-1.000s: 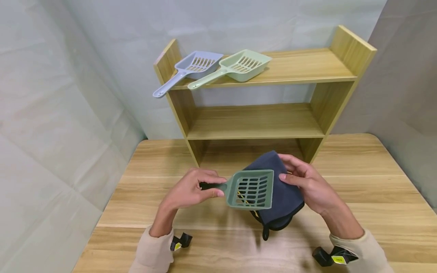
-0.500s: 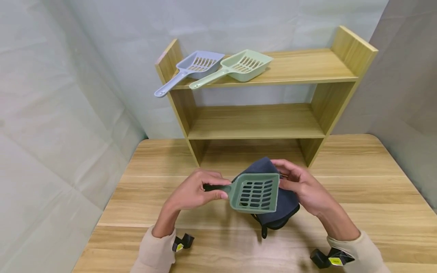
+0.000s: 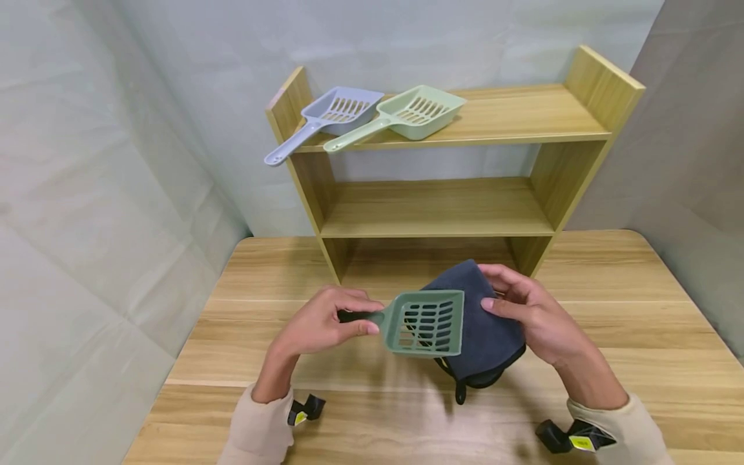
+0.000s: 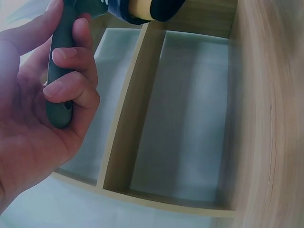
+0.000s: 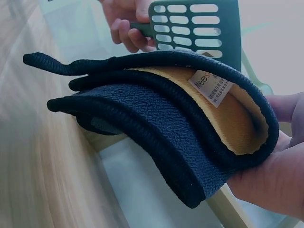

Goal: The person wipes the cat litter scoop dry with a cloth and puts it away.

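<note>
My left hand (image 3: 325, 320) grips the handle of a dark green slotted litter scoop (image 3: 401, 342), its fingers curled round the handle (image 4: 60, 85) in the left wrist view. The scoop's basket is held level above the table, facing up. My right hand (image 3: 535, 316) holds a folded dark blue cloth (image 3: 488, 336), thumb on top and fingers behind. In the right wrist view the cloth (image 5: 142, 104) shows black edging, a hanging loop, a yellow inner side and a white label (image 5: 211, 85). In the head view the scoop overlaps the cloth's left part.
A wooden shelf unit (image 3: 436, 223) stands at the back of the wooden table (image 3: 232, 361). On its top board lie a lavender scoop (image 3: 331, 116) and a pale green scoop (image 3: 407, 116), handles jutting over the front edge. Pale fabric walls (image 3: 116, 194) surround the table.
The scoop and cloth came together half a second ago, the cloth shifting left behind the scoop. Now the scoop has moved slightly left and the cloth back right; both remain held.
</note>
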`<state>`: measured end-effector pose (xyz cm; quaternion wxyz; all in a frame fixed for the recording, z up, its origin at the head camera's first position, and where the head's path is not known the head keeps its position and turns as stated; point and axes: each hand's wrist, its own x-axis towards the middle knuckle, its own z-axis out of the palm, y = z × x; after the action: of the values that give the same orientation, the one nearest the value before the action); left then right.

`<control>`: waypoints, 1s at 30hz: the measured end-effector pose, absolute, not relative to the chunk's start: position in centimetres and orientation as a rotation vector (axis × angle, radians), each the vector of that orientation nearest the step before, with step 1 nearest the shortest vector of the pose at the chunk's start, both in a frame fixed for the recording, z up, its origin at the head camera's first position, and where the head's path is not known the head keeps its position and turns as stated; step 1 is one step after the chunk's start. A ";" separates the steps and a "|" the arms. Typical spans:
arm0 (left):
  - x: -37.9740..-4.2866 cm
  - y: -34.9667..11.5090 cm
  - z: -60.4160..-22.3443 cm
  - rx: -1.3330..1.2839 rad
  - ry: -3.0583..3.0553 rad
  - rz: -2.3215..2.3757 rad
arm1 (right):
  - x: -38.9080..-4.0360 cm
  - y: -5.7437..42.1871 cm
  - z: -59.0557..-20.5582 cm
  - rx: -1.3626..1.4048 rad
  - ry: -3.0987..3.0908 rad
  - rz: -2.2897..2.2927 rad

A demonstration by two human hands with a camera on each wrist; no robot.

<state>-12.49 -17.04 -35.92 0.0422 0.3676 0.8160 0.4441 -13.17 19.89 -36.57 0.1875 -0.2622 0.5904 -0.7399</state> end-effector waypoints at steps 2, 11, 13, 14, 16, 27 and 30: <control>-12.5 -16.9 -36.0 1.155 2.484 1.357 | -13.1 19.7 -36.7 -0.728 1.643 -2.086; -12.6 -16.0 -36.5 1.259 2.453 1.369 | -13.0 18.6 -37.6 -0.727 1.649 -2.086; -12.5 -15.8 -36.4 1.282 2.439 1.378 | -12.9 18.4 -37.8 -0.757 1.668 -2.079; -12.5 -15.7 -36.4 1.287 2.434 1.381 | -12.9 18.3 -37.9 -0.770 1.670 -2.075; -12.4 -15.5 -36.4 1.280 2.427 1.391 | -12.9 18.2 -38.0 -0.794 1.677 -2.068; -12.4 -16.4 -35.9 1.176 2.490 1.333 | -13.0 18.9 -37.0 -0.754 1.711 -2.049; -12.4 -16.7 -35.9 1.155 2.500 1.328 | -13.0 19.4 -36.7 -0.728 1.691 -2.058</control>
<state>-12.37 -16.75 -35.85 0.0421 0.3775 0.8169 0.4340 -13.04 19.37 -36.74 0.1889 -0.2588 0.6013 -0.7320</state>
